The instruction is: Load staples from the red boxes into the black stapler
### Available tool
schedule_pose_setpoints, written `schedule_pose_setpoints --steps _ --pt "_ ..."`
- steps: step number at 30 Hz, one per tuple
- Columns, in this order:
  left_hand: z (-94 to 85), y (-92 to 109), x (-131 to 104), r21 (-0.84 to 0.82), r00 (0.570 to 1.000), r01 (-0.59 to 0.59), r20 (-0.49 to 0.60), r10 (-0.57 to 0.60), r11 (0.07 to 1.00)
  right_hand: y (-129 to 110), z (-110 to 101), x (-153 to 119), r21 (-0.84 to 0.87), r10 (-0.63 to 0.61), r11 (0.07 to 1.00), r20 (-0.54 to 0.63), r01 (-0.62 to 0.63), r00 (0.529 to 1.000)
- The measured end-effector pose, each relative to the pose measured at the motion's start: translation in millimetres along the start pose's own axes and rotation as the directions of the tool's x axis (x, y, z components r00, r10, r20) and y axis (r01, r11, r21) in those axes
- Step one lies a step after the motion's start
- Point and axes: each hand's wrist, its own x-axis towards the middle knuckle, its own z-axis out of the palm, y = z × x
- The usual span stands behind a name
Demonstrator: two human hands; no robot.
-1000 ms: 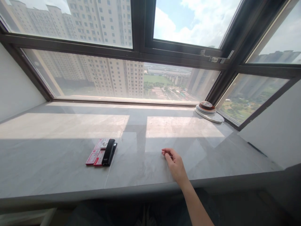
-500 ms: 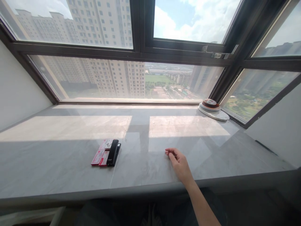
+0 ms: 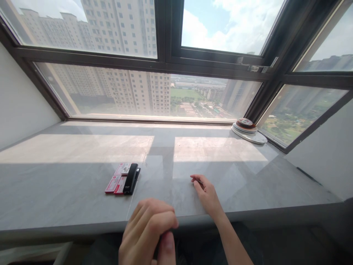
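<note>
**A second hand comes into view**

The left hand (image 3: 147, 233) has come up from below. A second ago it was not in the picture at all. Now it is low and close to the camera, in front of the tabletop (image 3: 68, 191) edge. So both hands are now near the work.

The left hand's fingers are curled in and the thumb is tucked under them, so its grip is closed. It may be pinching something small, but I cannot tell.

The right hand (image 3: 205, 195) has hardly moved. It lies flat on the tabletop with the fingers bent a little, its grip loose and holding nothing.

The black stapler (image 3: 131, 179) lies well to the left of the right hand. The red staple boxes (image 3: 116, 182) touch its left side. A stack of plates (image 3: 248, 130) sits far off by the window.
</note>
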Motion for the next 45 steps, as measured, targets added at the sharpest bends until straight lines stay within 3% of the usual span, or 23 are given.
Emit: schedule_pose_setpoints --steps 4,7,10,12,16,20,23,26,30,34,37,41,43,45 --pt "44.2 -29.9 15.9 0.072 0.99 0.085 0.105 -0.092 0.994 3.2 -0.1 2.6 -0.009 0.029 1.0 -0.006 -0.029 1.0" --pt "76.6 -50.7 8.4 0.227 0.971 0.086 0.2 -0.133 0.97 5.3 4.1 5.8 -0.041 0.06 0.997 -0.033 -0.062 0.998" --pt "91.0 -57.2 -3.4 0.313 0.955 0.074 0.25 -0.157 0.947 -8.1 23.0 5.3 -0.188 -0.029 0.982 -0.06 0.017 0.998" --pt "92.5 -55.6 -8.7 0.329 0.949 0.053 0.277 -0.15 0.943 -28.6 47.1 3.0 -0.271 -0.146 0.951 0.027 0.148 0.989" --pt "92.4 -49.0 -19.1 0.311 0.944 -0.011 0.318 -0.093 0.95 -76.2 118.6 7.4 -0.225 -0.251 0.927 0.223 0.3 0.942" --pt "90.4 -41.2 -36.5 0.264 0.962 0.033 0.253 -0.102 0.964 -97.5 193.0 33.5 -0.281 -0.125 0.935 0.311 0.216 0.942" --pt "81.2 -33.4 -49.0 0.248 0.96 0.03 0.263 -0.097 0.968 -96.6 219.4 54.5 -0.346 -0.079 0.915 0.347 0.206 0.935" --pt "68.4 -26.2 -54.5 0.231 0.947 0.067 0.29 -0.135 0.971 -89.9 201.8 66.7 -0.379 -0.16 0.873 0.37 0.306 0.915" --pt "58.0 -23.3 -43.9 0.168 0.949 0.165 0.241 -0.203 0.972 -72.8 129.1 67.2 -0.358 -0.251 0.84 0.409 0.407 0.878" --pt "65.1 -27.6 -18.1 0.177 0.939 0.244 0.202 -0.278 0.953 -53.3 68.9 50.4 -0.368 -0.267 0.852 0.307 0.373 0.913" --pt "79.2 -32.0 -0.7 0.199 0.958 0.158 0.208 -0.199 0.967 -45.7 58.4 37.4 -0.357 -0.276 0.876 0.178 0.324 0.944" --pt "92.4 -38.6 9.9 0.21 0.955 0.061 0.272 -0.118 0.976 -48.5 69.9 35.0 -0.333 -0.269 0.907 0.015 0.259 0.963" --pt "93.2 -42.7 11.3 0.226 0.952 0.085 0.27 -0.146 0.97 -52.2 72.6 40.4 -0.242 -0.236 0.946 -0.065 0.215 0.97" --pt "91.2 -47.2 11.5 0.244 0.95 0.124 0.252 -0.186 0.962 -52.9 68.9 47.6 -0.035 -0.152 0.988 -0.146 0.149 0.977"
